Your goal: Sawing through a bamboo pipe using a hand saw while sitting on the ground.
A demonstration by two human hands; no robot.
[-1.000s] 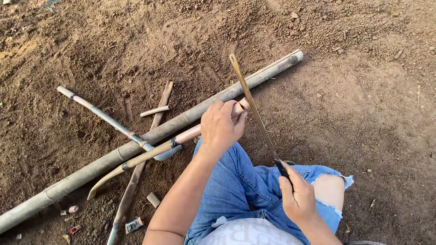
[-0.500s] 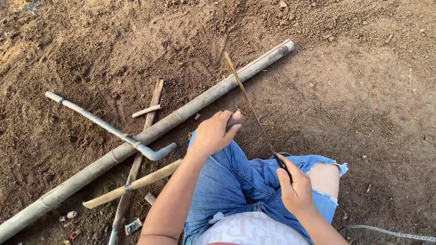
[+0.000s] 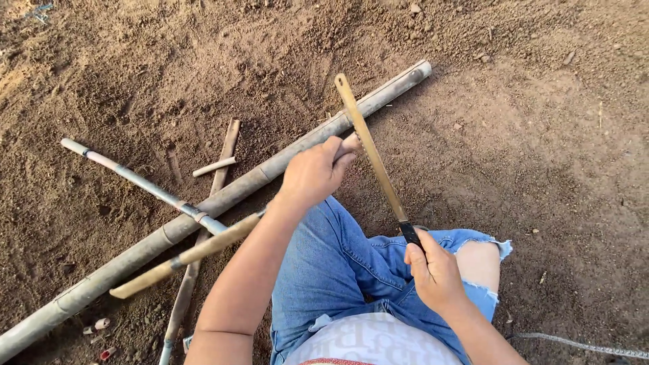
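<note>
From the head camera, much is covered or cut off. The left hand wraps over the near end of a thin bamboo stick, so only a stub of that end peeks out past the fingers; the forearm hides a stretch of the stick further down, and its far tip lies in the dirt at lower left. The saw has a dark handle almost wholly buried in the right hand (only a short black bit shows above the thumb). Whether the blade's teeth touch the stick cannot be made out, though the blade runs just beside the stub. The long bamboo pole runs off the lower-left edge.

The left arm reaches forward across the denim-clad knee, fingers curled tight around the stick, lifting that end off the ground. The right hand sits close to the body, fist clenched on the saw handle, blade angled up and away over the pole
</note>
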